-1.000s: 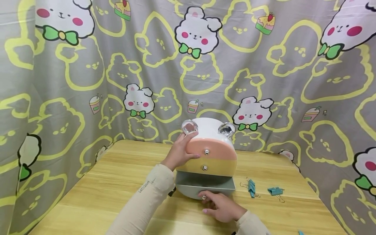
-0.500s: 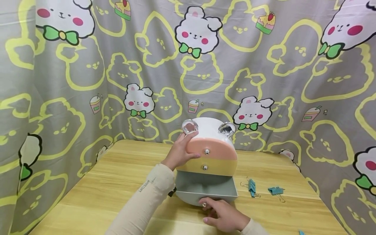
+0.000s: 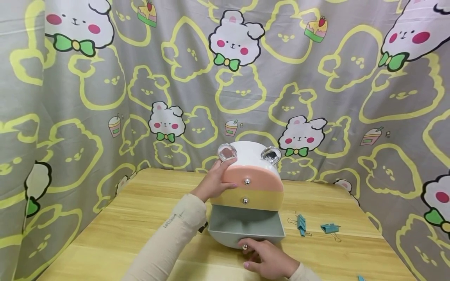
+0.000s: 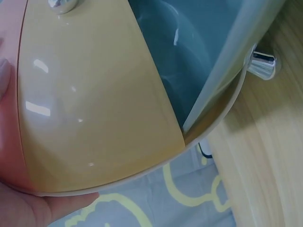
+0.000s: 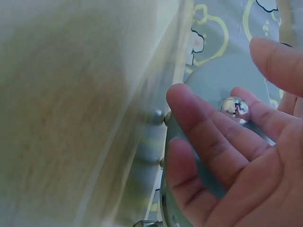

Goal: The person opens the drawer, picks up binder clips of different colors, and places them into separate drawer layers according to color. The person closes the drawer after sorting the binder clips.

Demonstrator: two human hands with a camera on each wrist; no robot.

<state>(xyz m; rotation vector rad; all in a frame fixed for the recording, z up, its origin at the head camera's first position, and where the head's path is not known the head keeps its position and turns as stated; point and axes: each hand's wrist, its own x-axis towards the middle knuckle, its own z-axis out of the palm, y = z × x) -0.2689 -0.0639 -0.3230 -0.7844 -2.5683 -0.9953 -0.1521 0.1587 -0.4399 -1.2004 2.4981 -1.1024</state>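
A small rounded drawer cabinet [image 3: 250,154] with silver ears stands on the table. My left hand [image 3: 215,182] holds its left side, thumb on the peach top drawer front [image 3: 261,176] and fingers round the edge. Below the yellow drawer front [image 3: 265,199], the grey-green bottom drawer [image 3: 225,239] is pulled out, and the part of its inside that shows holds nothing. My right hand [image 3: 270,258] is at this drawer's silver knob [image 5: 235,109]. In the right wrist view the fingers [image 5: 208,132] bend about the knob, while the thumb [image 5: 279,64] stands apart from it.
Two teal binder clips [image 3: 301,225] [image 3: 330,228] lie on the wooden table [image 3: 140,218] right of the cabinet. Another teal piece [image 3: 361,278] shows at the bottom edge of the head view. A patterned curtain [image 3: 197,89] hangs behind and at both sides.
The bottom drawer has slid farther out toward me, with my right hand moving along at its knob. My left hand stays on the cabinet.
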